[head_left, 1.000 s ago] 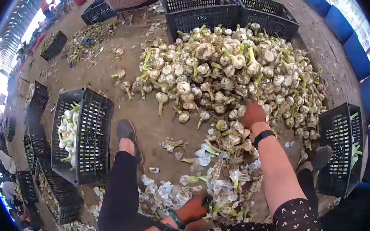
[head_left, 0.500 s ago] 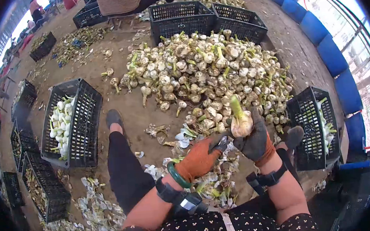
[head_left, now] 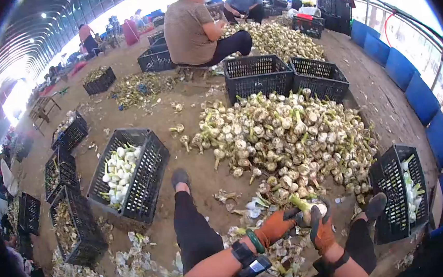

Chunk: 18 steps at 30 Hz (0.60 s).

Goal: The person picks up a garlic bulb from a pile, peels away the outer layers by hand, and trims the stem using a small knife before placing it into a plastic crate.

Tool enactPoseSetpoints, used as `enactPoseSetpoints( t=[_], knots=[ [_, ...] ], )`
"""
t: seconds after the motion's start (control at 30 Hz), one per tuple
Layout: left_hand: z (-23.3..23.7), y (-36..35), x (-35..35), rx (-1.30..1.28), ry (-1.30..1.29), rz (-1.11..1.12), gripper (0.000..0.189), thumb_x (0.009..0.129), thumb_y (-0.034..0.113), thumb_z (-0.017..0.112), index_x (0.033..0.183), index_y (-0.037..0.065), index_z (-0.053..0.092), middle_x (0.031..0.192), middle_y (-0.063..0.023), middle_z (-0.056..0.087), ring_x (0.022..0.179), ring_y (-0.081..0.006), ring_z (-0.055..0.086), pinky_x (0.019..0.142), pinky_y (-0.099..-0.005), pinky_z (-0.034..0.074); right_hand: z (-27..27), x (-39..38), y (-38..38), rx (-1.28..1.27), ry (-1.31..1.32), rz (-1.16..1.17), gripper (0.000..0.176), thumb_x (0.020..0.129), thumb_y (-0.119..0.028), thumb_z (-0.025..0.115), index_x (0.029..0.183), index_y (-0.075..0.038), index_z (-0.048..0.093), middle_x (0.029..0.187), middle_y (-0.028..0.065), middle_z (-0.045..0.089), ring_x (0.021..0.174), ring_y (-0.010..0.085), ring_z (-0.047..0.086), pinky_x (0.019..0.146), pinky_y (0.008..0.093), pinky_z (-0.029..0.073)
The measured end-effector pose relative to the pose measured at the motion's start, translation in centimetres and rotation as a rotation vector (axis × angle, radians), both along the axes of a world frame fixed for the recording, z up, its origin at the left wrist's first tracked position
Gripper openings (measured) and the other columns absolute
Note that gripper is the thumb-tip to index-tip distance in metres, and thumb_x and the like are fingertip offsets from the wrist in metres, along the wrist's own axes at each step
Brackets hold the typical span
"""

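Observation:
A garlic bulb [head_left: 306, 209] with a thick pale-green stem is between my two hands, its stem pointing up and to the left. My right hand [head_left: 322, 230], in an orange glove with dark fingers, wraps around the bulb from the right. From the left, the curled fingers of my gloved left hand [head_left: 278, 227] press against the bulb's side; whether they hold anything else is hidden. Just beyond my hands lies a large heap of unpeeled garlic [head_left: 289, 138], stems on. Loose garlic skins [head_left: 285, 256] litter the ground below my hands.
A black crate [head_left: 154, 170] of white peeled garlic stands left of my leg, another crate [head_left: 400, 194] on the right. Two crates [head_left: 258, 78] sit behind the heap. A co-worker [head_left: 187, 32] sits beyond. Blue panels [head_left: 418, 97] line the right side.
My view has tilted up and turned left, bringing more of the shed and co-workers into sight. The garlic bulb has tipped from upright to leaning left, and my left fingers now meet it.

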State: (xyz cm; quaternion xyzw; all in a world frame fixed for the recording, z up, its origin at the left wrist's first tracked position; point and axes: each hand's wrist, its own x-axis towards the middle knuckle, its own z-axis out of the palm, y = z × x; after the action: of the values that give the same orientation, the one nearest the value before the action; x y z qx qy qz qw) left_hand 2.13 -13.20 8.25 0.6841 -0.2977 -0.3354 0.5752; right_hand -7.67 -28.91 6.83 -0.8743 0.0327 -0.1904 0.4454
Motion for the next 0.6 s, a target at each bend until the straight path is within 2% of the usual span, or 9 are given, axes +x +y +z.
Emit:
enactPoseSetpoints(
  t=[0.03,0.1,0.23,0.27,0.37,0.43,0.5,0.53,0.6],
  knots=[
    [-0.8,-0.3,-0.1,-0.026,0.042,0.0,0.028,0.079,0.024,0.054,0.096,0.002,0.057,0.078,-0.0096,0.061,0.07,-0.0152,0.056,0.063,-0.0313,0.044,-0.2,0.2,0.1,0.0,-0.009,0.0,0.034,0.091,-0.013,0.036,0.123,-0.004,0.027,0.106,0.0113,0.047,0.091,0.0154,0.05,0.074,0.0256,0.044],
    [-1.8,-0.7,-0.1,0.008,0.097,0.049,0.028,0.079,0.024,0.054,0.096,0.002,0.057,0.077,-0.0085,0.061,0.069,-0.0145,0.055,0.062,-0.0307,0.044,-0.4,0.5,0.3,0.323,0.091,-0.131,0.043,0.085,-0.019,0.049,0.118,0.003,0.033,0.113,0.0185,0.039,0.101,0.0282,0.046,0.088,0.0415,0.037],
    [-1.6,-0.5,-0.2,-0.084,0.014,0.069,0.028,0.08,0.025,0.055,0.097,0.003,0.057,0.073,-0.0032,0.059,0.065,-0.0103,0.052,0.058,-0.0273,0.043,-3.0,-0.9,-0.8,0.124,0.028,0.01,0.048,0.081,-0.022,0.055,0.121,-0.006,0.035,0.122,0.0231,0.029,0.105,0.0341,0.041,0.088,0.0449,0.037],
    [-0.9,-0.3,-0.1,-0.084,0.004,0.065,0.028,0.08,0.025,0.055,0.097,0.003,0.057,0.073,-0.0032,0.059,0.065,-0.0103,0.052,0.058,-0.0273,0.043,1.8,-0.1,0.7,0.042,-0.083,-0.024,0.044,0.081,-0.02,0.054,0.12,-0.01,0.038,0.118,0.0247,0.032,0.099,0.0362,0.046,0.088,0.0427,0.038],
    [1.2,0.1,-0.1,0.033,0.08,0.008,0.027,0.078,0.022,0.053,0.097,0.002,0.057,0.079,-0.0115,0.062,0.069,-0.0203,0.057,0.066,-0.0327,0.044,-4.1,-0.8,-2.3,-0.169,0.185,-0.029,0.044,0.081,-0.019,0.053,0.121,-0.011,0.037,0.116,0.0235,0.037,0.096,0.036,0.049,0.089,0.0415,0.038],
    [0.5,-0.2,-0.1,0.0,0.141,-0.008,0.029,0.077,0.023,0.054,0.098,0.003,0.057,0.08,-0.0138,0.061,0.071,-0.0235,0.057,0.067,-0.0348,0.044,-0.3,-0.5,-0.1,-0.051,-0.038,-0.03,0.043,0.084,-0.018,0.05,0.123,-0.006,0.033,0.116,0.0207,0.04,0.098,0.0314,0.049,0.088,0.0377,0.038],
    [-0.2,-0.5,-0.4,0.033,0.011,0.074,0.03,0.077,0.024,0.054,0.098,0.003,0.057,0.083,-0.016,0.061,0.074,-0.0258,0.058,0.069,-0.0364,0.044,3.0,-0.1,1.9,0.497,0.21,-0.265,0.045,0.086,-0.016,0.048,0.123,-0.001,0.029,0.116,0.0174,0.042,0.101,0.0252,0.048,0.09,0.0339,0.038],
    [-0.1,-0.2,-0.3,0.039,-0.136,0.088,0.027,0.078,0.022,0.054,0.098,0.003,0.056,0.077,-0.0094,0.061,0.069,-0.0186,0.055,0.064,-0.0338,0.043,2.4,-0.1,2.1,0.436,-0.006,-0.188,0.047,0.085,-0.014,0.05,0.123,0.001,0.028,0.115,0.0154,0.043,0.102,0.0217,0.047,0.09,0.0325,0.037],
    [-0.4,-0.6,-0.4,-0.046,-0.06,0.153,0.028,0.076,0.021,0.054,0.097,0.003,0.057,0.08,-0.0143,0.061,0.072,-0.0249,0.057,0.067,-0.0359,0.044,-2.1,-0.6,-0.4,0.221,0.126,-0.15,0.05,0.085,-0.013,0.05,0.126,0.001,0.026,0.119,0.0154,0.038,0.107,0.0226,0.041,0.091,0.0324,0.036]
  ],
)
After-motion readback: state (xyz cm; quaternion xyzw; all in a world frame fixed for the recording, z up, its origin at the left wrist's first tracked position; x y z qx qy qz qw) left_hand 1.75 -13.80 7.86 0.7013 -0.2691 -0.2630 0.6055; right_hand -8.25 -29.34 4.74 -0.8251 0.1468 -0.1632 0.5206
